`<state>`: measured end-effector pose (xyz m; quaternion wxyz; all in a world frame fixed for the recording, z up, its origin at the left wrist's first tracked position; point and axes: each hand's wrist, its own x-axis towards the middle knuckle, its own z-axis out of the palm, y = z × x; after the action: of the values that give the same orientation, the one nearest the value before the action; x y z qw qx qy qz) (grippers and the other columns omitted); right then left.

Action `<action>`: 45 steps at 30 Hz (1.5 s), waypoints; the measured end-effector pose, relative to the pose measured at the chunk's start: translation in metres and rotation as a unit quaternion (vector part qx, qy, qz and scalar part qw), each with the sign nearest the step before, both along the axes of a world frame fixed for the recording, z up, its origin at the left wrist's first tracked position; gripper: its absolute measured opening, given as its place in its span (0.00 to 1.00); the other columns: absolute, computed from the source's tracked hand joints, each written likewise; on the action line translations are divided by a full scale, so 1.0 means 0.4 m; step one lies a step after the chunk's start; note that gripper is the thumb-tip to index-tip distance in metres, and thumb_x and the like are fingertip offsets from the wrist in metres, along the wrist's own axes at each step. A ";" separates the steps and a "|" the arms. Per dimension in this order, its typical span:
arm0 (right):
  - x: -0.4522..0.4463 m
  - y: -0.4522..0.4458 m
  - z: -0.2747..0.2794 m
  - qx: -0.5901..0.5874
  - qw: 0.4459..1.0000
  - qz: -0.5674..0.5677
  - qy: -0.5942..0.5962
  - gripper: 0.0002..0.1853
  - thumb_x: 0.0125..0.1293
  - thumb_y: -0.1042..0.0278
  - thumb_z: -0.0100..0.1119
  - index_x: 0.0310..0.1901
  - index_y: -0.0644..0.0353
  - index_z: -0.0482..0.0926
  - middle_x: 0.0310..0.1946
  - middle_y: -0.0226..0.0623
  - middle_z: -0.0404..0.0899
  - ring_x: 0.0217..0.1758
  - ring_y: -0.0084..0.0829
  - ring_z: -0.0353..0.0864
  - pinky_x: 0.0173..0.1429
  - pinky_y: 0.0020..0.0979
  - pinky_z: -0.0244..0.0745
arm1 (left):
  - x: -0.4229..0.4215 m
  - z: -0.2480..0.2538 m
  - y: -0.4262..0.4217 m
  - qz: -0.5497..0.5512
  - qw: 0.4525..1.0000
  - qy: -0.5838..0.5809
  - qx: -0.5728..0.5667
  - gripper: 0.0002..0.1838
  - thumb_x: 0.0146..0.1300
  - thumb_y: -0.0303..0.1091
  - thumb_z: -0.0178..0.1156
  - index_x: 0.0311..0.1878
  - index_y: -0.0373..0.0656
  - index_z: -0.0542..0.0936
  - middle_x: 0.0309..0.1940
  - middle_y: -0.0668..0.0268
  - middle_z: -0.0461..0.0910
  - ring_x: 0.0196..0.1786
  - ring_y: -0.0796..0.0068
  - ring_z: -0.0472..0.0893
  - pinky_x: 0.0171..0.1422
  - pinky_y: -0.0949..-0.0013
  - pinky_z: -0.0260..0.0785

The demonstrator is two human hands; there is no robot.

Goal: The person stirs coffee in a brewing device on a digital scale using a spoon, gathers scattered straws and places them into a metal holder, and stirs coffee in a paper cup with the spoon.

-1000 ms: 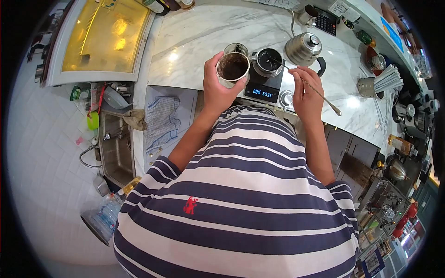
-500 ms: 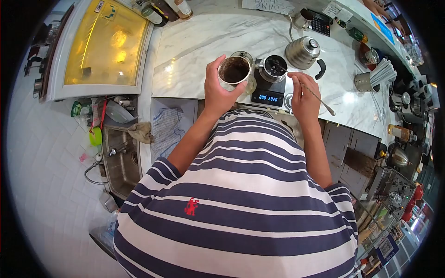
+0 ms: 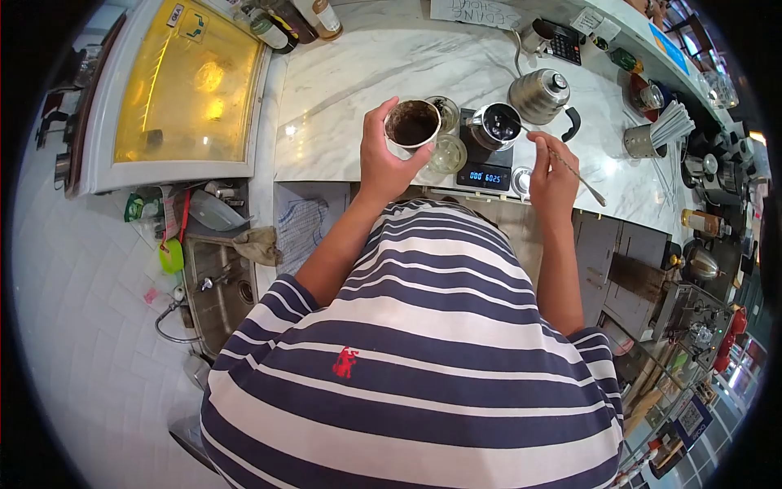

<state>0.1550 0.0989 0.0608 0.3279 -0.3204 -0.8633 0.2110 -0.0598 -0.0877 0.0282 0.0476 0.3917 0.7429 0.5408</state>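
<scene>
My left hand (image 3: 386, 159) is wrapped round a cup (image 3: 413, 124) with dark brown contents, held tilted above the counter. Just right of it stand a clear glass (image 3: 448, 155) and another glass vessel partly hidden behind the cup. A metal-rimmed vessel with dark liquid (image 3: 498, 124) sits on a black scale (image 3: 484, 177) with a lit blue display. My right hand (image 3: 555, 175) pinches a long twisted spoon (image 3: 575, 169); one end reaches into the dark liquid, the other points down to the right.
A steel kettle (image 3: 541, 96) with a black handle stands behind my right hand. A metal holder (image 3: 641, 142) carries wrapped straws to the right. Bottles (image 3: 273, 34) are at the back left, beside a yellow-lit cabinet (image 3: 192, 90). A sink (image 3: 218, 285) lies at lower left.
The display reading has dropped from 693.5 to about 602.5. The view has shifted, so the scale, vessel and kettle appear farther right. Both hands keep their holds, and the spoon's end remains in the vessel.
</scene>
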 end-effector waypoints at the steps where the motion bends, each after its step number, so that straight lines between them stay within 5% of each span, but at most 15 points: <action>1: 0.003 -0.005 0.005 -0.021 1.000 -0.012 0.003 0.09 0.81 0.68 0.58 0.48 0.59 0.88 0.43 0.38 0.90 0.47 0.41 0.87 0.56 0.40 0.72 | -0.005 -0.002 -0.004 -0.004 1.000 0.006 -0.003 0.46 0.53 0.34 0.81 0.74 0.38 0.70 0.63 0.53 0.75 0.65 0.56 0.79 0.71 0.58 0.73; 12: -0.012 -0.043 0.010 -0.110 0.991 -0.065 0.047 0.13 0.82 0.66 0.55 0.46 0.62 0.89 0.43 0.42 0.91 0.43 0.45 0.87 0.52 0.39 0.77 | -0.035 -0.025 -0.047 -0.018 1.000 -0.011 -0.023 0.46 0.54 0.32 0.80 0.76 0.37 0.68 0.65 0.52 0.75 0.67 0.59 0.80 0.72 0.59 0.73; 18: -0.001 -0.058 0.025 -0.121 0.985 -0.089 0.089 0.16 0.84 0.66 0.52 0.46 0.64 0.88 0.43 0.42 0.92 0.49 0.36 0.89 0.59 0.35 0.77 | -0.044 -0.021 -0.044 -0.041 0.999 -0.013 -0.017 0.47 0.54 0.33 0.80 0.76 0.38 0.68 0.66 0.52 0.75 0.68 0.58 0.79 0.73 0.58 0.72; 28: 0.017 -0.059 -0.004 -0.245 0.929 -0.189 0.204 0.20 0.88 0.60 0.46 0.52 0.67 0.85 0.49 0.41 0.92 0.57 0.29 0.87 0.70 0.34 0.72 | -0.045 -0.034 -0.055 -0.079 0.996 -0.035 -0.037 0.47 0.53 0.34 0.80 0.76 0.37 0.68 0.65 0.50 0.76 0.67 0.57 0.80 0.73 0.58 0.72; 34: 0.049 -0.065 -0.027 -0.340 0.860 -0.236 0.297 0.20 0.89 0.55 0.45 0.55 0.63 0.82 0.51 0.43 0.91 0.60 0.28 0.87 0.66 0.35 0.74 | -0.044 -0.017 -0.046 -0.113 0.992 -0.037 -0.043 0.47 0.53 0.34 0.80 0.76 0.37 0.68 0.64 0.51 0.77 0.65 0.58 0.81 0.71 0.59 0.73; 40: 0.048 -0.087 -0.030 -0.347 0.839 -0.231 0.350 0.20 0.89 0.57 0.44 0.54 0.66 0.81 0.49 0.48 0.91 0.57 0.32 0.88 0.66 0.37 0.76 | -0.034 -0.014 -0.021 -0.146 0.989 -0.028 -0.021 0.49 0.53 0.35 0.81 0.77 0.38 0.68 0.64 0.51 0.78 0.65 0.59 0.82 0.70 0.59 0.73; 45: 0.025 -0.137 0.040 -0.348 0.841 -0.117 0.397 0.20 0.90 0.60 0.43 0.51 0.68 0.81 0.53 0.52 0.88 0.53 0.34 0.90 0.65 0.38 0.79 | -0.032 -0.023 -0.009 -0.159 0.987 -0.029 0.011 0.56 0.51 0.34 0.83 0.80 0.40 0.61 0.65 0.50 0.78 0.65 0.58 0.83 0.72 0.55 0.72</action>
<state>0.1652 0.0439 0.0766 0.5318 -0.4004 -0.4850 0.5671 -0.0727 -0.0913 0.0188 0.1506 0.4898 0.6634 0.5453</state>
